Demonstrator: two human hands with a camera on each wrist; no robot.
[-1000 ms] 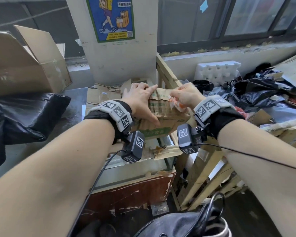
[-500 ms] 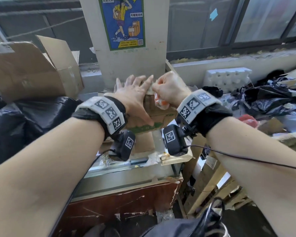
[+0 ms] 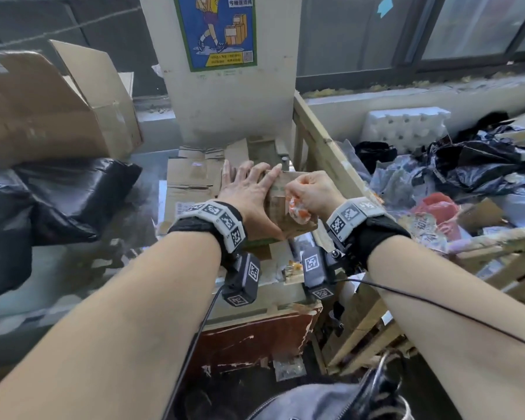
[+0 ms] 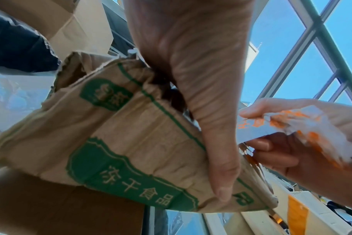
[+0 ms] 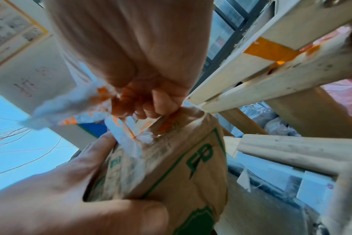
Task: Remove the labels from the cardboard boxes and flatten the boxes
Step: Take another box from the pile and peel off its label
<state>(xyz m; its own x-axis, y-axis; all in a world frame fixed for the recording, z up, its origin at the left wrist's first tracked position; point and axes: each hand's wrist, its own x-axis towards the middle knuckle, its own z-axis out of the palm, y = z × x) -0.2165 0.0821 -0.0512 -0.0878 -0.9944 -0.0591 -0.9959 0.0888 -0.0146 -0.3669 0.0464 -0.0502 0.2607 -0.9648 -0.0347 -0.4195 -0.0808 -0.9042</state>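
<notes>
A small brown cardboard box with green print sits on a stack of flattened cardboard. My left hand lies flat on its top with fingers spread and straight. Its thumb presses down the printed near face of the box. My right hand pinches a crumpled white-and-orange label at the box's right top edge. In the right wrist view the label hangs partly peeled, one end still stuck to the box.
Flattened cardboard lies under and behind the box. A large open carton rests on black plastic bags at the left. A wooden crate frame full of plastic waste stands close on the right. A pillar rises behind.
My left fingers have uncurled from the box's far edge and now lie flat on top. My right hand still pinches the label, with more of it bunched in the fist.
</notes>
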